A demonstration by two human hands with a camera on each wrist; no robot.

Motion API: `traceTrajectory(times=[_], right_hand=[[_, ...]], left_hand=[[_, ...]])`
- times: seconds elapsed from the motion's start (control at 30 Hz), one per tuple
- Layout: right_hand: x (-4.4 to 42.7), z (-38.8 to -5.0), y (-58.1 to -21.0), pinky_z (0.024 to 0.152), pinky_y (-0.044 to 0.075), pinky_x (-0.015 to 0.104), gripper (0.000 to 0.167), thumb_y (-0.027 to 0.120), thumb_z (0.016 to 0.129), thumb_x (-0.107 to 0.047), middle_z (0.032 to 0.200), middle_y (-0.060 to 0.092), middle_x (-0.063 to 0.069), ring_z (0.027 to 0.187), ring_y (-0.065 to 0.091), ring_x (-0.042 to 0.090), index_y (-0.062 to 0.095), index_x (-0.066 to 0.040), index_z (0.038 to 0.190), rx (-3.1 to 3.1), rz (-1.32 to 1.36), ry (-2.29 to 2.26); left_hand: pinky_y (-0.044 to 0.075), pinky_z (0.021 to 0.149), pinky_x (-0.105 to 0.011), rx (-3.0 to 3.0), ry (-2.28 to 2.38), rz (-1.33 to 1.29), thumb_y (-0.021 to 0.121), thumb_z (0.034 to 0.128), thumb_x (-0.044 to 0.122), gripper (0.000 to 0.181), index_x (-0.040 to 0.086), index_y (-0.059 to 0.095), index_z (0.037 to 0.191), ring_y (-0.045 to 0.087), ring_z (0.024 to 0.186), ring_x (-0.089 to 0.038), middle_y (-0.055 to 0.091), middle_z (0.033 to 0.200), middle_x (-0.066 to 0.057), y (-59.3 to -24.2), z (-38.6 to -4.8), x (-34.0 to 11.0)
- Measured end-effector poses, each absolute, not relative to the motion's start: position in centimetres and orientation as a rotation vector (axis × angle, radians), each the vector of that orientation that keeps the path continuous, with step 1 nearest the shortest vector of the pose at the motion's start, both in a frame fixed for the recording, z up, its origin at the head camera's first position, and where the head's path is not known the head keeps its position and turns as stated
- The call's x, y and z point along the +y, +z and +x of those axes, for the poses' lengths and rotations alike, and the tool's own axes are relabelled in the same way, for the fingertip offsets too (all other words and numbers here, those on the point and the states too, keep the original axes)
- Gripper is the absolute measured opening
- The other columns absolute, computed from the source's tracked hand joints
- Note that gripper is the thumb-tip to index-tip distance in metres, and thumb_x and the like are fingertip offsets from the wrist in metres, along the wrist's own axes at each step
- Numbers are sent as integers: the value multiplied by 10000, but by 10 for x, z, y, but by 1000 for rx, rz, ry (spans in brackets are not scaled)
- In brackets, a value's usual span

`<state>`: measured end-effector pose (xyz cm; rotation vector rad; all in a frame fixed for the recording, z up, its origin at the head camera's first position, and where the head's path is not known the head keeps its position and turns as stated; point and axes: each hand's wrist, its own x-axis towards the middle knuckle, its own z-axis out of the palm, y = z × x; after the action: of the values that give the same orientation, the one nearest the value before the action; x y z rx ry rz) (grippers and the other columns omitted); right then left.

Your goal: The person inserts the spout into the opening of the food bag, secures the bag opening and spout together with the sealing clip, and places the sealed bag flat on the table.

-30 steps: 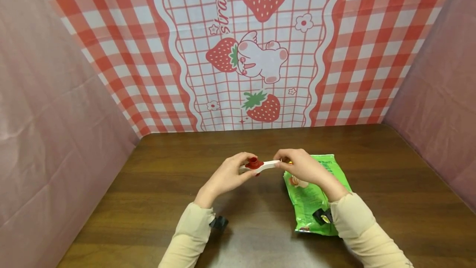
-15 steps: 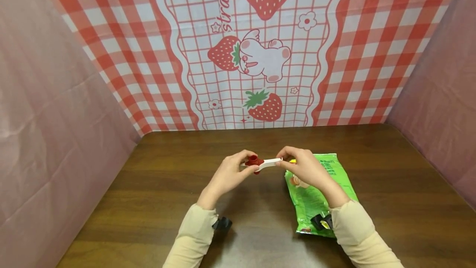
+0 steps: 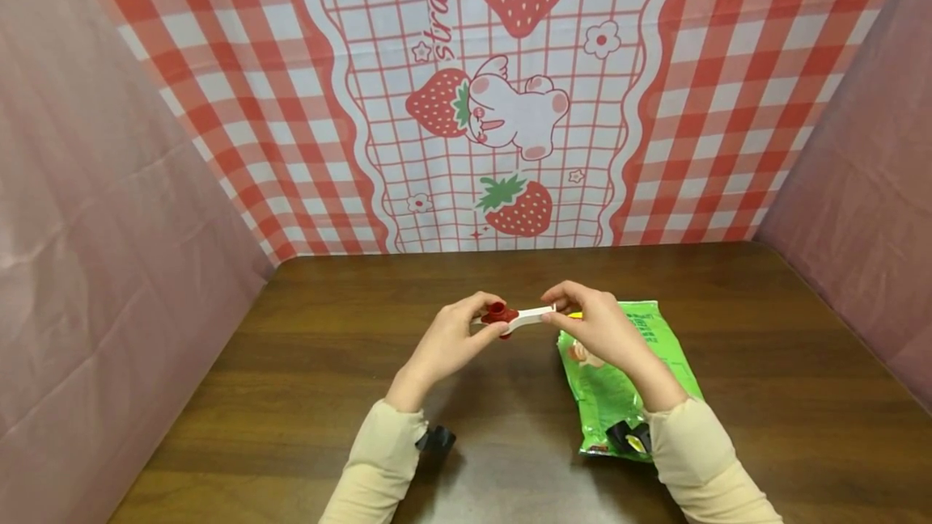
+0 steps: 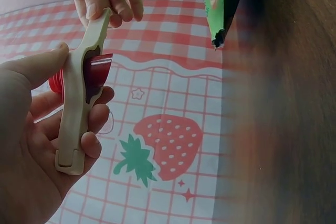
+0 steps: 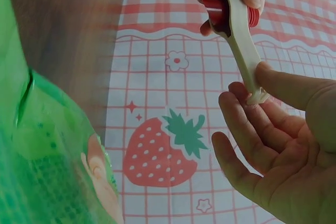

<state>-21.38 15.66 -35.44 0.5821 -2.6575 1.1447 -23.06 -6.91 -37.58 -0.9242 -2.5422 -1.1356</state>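
Note:
Above the table, my left hand grips a white bag clip with a red pour spout in its middle. In the left wrist view the thumb of that hand presses one side of the clip, and the fingers curl round the other. My right hand pinches the clip's far end. The right wrist view shows its thumb on the clip's tip and fingertips under it, the other fingers loosely bent. The clip's jaws look closed together along their length.
A green plastic food bag lies on the brown wooden table, partly beneath my right forearm. Behind the table hangs a strawberry-print cloth. Pink cloth walls stand at both sides. A black wrist camera sits under my left sleeve.
My right fingers have lifted and spread a little at the clip's end, while the thumb stays on it. The left hand keeps its grip, and the clip has barely moved.

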Motion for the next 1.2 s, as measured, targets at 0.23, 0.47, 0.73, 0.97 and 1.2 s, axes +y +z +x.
traceTrajectory(times=[0.23, 0.47, 0.73, 0.97, 1.2], right_hand=[[156, -211, -352, 750, 487, 405, 157, 697, 798, -257, 845, 676, -17, 819, 628, 153, 666, -147, 906, -2630, 491, 1160], [153, -211, -352, 694, 455, 331, 132, 689, 807, -241, 850, 669, -15, 794, 612, 140, 648, -159, 902, -2612, 429, 1161], [149, -209, -357, 650, 441, 310, 132, 697, 798, -228, 814, 654, -19, 746, 575, 135, 646, -137, 878, -2541, 411, 1113], [145, -209, -361, 601, 411, 292, 151, 716, 776, -221, 770, 635, -15, 696, 546, 130, 649, -121, 868, -2450, 384, 1051], [144, -211, -361, 602, 418, 308, 165, 736, 753, -199, 751, 634, 3, 689, 569, 142, 651, -99, 852, -2404, 379, 1002]], left_hand=[[493, 776, -211, -2511, -1167, -939, 653, 838, 256, 260, 131, 599, 1060, 590, 874, -34, 648, 947, 51, -371, -230, -69], [504, 778, -253, -2496, -1158, -925, 628, 855, 283, 272, 126, 583, 1073, 600, 892, -58, 652, 973, 36, -368, -227, -68], [497, 738, -274, -2488, -1072, -816, 597, 876, 298, 245, 152, 589, 1073, 622, 859, -89, 661, 969, 23, -371, -224, -66], [502, 720, -289, -2420, -968, -754, 584, 883, 311, 229, 157, 594, 1052, 619, 846, -98, 657, 953, 19, -374, -222, -60], [510, 714, -267, -2384, -983, -705, 577, 888, 308, 224, 144, 601, 1039, 625, 839, -110, 657, 935, 6, -375, -220, -54]])
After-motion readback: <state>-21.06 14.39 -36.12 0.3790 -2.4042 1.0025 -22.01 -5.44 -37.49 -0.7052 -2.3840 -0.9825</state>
